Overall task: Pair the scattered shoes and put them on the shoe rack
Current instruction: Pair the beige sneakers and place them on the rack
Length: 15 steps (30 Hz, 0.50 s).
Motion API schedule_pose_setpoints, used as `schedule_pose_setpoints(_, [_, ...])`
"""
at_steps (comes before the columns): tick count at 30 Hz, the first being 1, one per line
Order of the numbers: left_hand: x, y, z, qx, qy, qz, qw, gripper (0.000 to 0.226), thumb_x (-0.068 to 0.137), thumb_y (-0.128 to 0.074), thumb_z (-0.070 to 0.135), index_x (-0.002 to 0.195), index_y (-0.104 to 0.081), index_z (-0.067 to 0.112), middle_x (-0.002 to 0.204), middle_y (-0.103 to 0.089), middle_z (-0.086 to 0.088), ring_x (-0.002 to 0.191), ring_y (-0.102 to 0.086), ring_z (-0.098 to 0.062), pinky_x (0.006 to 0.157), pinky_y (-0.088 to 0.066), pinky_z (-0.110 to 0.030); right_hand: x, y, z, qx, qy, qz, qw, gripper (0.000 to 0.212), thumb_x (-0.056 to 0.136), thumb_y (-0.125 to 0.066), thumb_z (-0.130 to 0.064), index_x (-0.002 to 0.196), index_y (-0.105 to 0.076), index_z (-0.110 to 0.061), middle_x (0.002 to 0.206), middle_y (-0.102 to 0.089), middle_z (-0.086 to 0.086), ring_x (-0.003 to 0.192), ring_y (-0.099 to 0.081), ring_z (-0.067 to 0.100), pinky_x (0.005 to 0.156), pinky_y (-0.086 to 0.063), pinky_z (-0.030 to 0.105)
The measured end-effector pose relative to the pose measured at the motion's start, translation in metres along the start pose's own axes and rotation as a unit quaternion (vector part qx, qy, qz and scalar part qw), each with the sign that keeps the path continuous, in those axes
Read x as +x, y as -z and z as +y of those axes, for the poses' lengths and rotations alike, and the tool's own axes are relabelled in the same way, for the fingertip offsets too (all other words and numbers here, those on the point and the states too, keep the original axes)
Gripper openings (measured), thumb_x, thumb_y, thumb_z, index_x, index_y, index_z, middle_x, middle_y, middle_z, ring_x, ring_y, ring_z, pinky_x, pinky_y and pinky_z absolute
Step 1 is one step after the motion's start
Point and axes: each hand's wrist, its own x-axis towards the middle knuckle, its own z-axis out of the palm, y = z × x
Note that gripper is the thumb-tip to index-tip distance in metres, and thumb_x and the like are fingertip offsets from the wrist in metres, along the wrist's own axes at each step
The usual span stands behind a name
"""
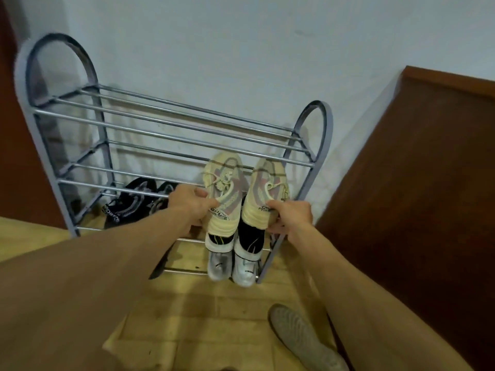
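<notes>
Shoes are mostly racked already: a black pair sits on a lower tier of the metal shoe rack beyond the left hand's knuckles, and a white pair rests on the bottom tier directly below both wrists. The left fingers are clamped on the heel of one cream knit sneaker, the right hand pinching its mate, toes pointing away over the middle rails, so this pair looks about to be set down. One grey shoe lies sole-up on the floor, well behind the right hand, unpaired. Dark lettering marks the cream heels and white lettering the black pair; neither reads clearly.
</notes>
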Motion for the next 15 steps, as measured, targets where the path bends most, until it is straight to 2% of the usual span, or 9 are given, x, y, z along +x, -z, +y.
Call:
schedule_pose_setpoints(4, [0.045, -0.02, 0.019, 0.018, -0.019, 0.005, 1.0, 0.038, 0.072, -0.082, 0.018, 0.105, -0.067, 0.007, 0.108, -0.068, -0.013, 0.098, -0.067, -0.03, 0.086, -0.058, -0.042, 0.037, -0.005, -0.006, -0.051, 0.018, 0.019, 0.998, 0.017, 0.077, -0.078, -0.02, 0.075, -0.068, -0.006, 0.089, -0.071, 0.014, 0.082, -0.071, 0.032, 0.06, -0.062, 0.043])
schedule_pose_setpoints(7, [0.07, -0.032, 0.027, 0.036, -0.02, -0.002, 0.999, 0.043, 0.072, -0.082, 0.02, 0.11, -0.067, 0.008, 0.112, -0.068, -0.014, 0.101, -0.066, -0.031, 0.089, -0.056, -0.041, 0.059, -0.01, -0.003, -0.103, 0.033, 0.016, 0.994, 0.019, 0.084, -0.07, -0.025, 0.088, -0.072, -0.006, 0.09, -0.071, 0.01, 0.081, -0.069, 0.025, 0.063, -0.063, 0.041])
schedule_pose_setpoints(10, [0.091, -0.041, 0.022, 0.054, -0.014, -0.014, 0.998, 0.04, 0.075, -0.079, 0.023, 0.109, -0.068, 0.006, 0.113, -0.069, -0.015, 0.102, -0.066, -0.031, 0.091, -0.055, -0.044, 0.078, -0.016, 0.007, -0.142, 0.043, 0.038, 0.988, 0.027, 0.088, -0.063, -0.032, 0.101, -0.072, -0.011, 0.091, -0.07, 0.005, 0.079, -0.067, 0.023, 0.072, -0.062, 0.045])
schedule_pose_setpoints(13, [0.096, -0.046, 0.014, 0.076, -0.026, -0.005, 0.997, 0.029, 0.083, -0.071, 0.027, 0.1, -0.069, 0.004, 0.101, -0.068, -0.013, 0.095, -0.066, -0.03, 0.087, -0.056, -0.041, 0.082, -0.023, 0.015, -0.169, 0.058, 0.064, 0.982, 0.048, 0.085, -0.056, -0.046, 0.121, -0.067, -0.016, 0.115, -0.069, 0.007, 0.101, -0.066, 0.029, 0.082, -0.059, 0.048])
schedule_pose_setpoints(15, [0.092, -0.046, 0.012, 0.087, -0.033, -0.014, 0.996, 0.035, 0.086, -0.067, 0.037, 0.098, -0.07, 0.004, 0.099, -0.068, -0.013, 0.093, -0.065, -0.031, 0.086, -0.056, -0.043, 0.08, -0.025, 0.018, -0.186, 0.074, 0.063, 0.978, 0.05, 0.089, -0.05, -0.05, 0.124, -0.064, -0.017, 0.116, -0.067, 0.008, 0.103, -0.064, 0.031, 0.081, -0.058, 0.049])
